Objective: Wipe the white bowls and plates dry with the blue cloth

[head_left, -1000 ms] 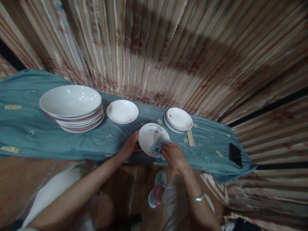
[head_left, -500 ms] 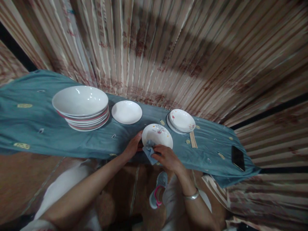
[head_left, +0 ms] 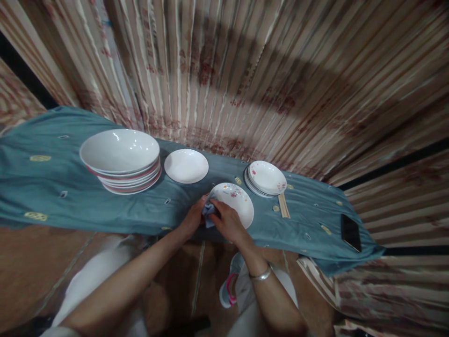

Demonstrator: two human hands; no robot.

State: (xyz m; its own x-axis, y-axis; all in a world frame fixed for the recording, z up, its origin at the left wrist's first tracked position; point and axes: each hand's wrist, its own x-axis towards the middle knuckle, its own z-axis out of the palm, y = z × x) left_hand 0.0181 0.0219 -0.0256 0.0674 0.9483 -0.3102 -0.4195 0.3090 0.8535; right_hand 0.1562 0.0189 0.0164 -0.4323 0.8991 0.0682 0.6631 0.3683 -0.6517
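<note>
A white plate with small flowers on its rim (head_left: 242,203) is at the front edge of the cloth-covered table, in front of me. My left hand (head_left: 194,215) grips this plate by its left rim, fingers partly hidden beneath. Bunched in my right hand (head_left: 228,220) is a light blue cloth (head_left: 209,214), pressed on the plate's left side close to my left fingers. Behind the plate, a plain white plate (head_left: 186,166) lies by itself. To the right stands a short stack of flowered plates (head_left: 267,178).
On the left rises a stack of white dishes with red rims, topped by a large white bowl (head_left: 121,150). Chopsticks (head_left: 284,206) lie beside the flowered stack. A black phone (head_left: 351,232) rests near the right end of the teal tablecloth (head_left: 312,210). A pleated curtain (head_left: 224,70) hangs behind.
My right hand has moved left with the blue cloth, from the plate's front to its left rim beside my left hand. The view has shifted slightly.
</note>
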